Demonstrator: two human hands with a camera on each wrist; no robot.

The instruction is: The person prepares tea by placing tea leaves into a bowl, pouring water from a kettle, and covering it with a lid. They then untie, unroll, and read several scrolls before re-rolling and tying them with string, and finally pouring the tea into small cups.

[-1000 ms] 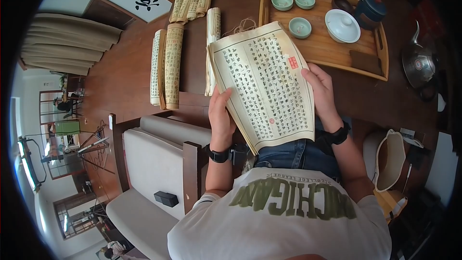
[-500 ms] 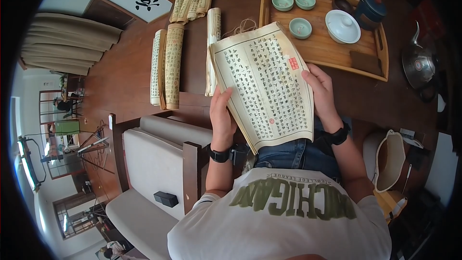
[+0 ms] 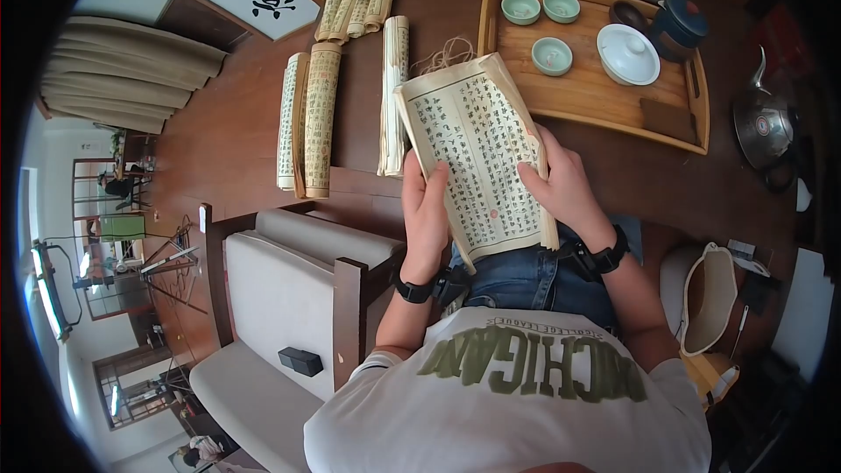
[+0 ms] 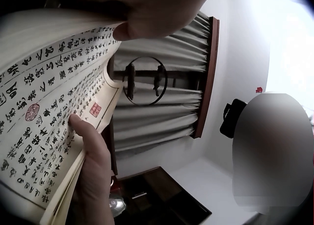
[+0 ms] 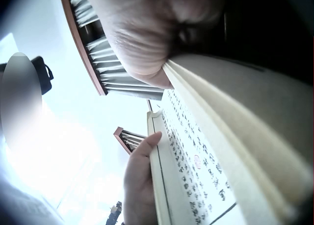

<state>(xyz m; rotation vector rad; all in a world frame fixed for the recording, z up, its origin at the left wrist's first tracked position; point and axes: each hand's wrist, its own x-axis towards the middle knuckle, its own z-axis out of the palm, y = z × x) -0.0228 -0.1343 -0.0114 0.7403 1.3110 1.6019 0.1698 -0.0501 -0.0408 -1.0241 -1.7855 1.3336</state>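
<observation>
A stack of cream paper sheets (image 3: 477, 158) with columns of brush-written characters and red seals is held over the lap. My left hand (image 3: 426, 208) grips its left edge, the thumb on the written face. On the opposite edge my right hand (image 3: 568, 188) holds the paper the same way, thumb pressing the face. Both long sides curve upward, so the stack forms a shallow trough. In the left wrist view a red seal (image 4: 95, 109) shows near the far end. Several layered edges (image 5: 235, 137) show beside the right hand in the right wrist view. Most fingers are hidden behind the paper.
Rolled manuscripts (image 3: 320, 123) and another narrow roll (image 3: 395, 96) lie on the dark table to the left. Ahead on the right, a wooden tray (image 3: 596, 127) carries green cups and a white lidded bowl (image 3: 627, 54). A metal kettle (image 3: 764, 118) stands farther right.
Both hands have come closer together, the right moving left and the left moving right. The sheets, nearly flat before, now bend up along both sides, and the upper right red seal is mostly hidden.
</observation>
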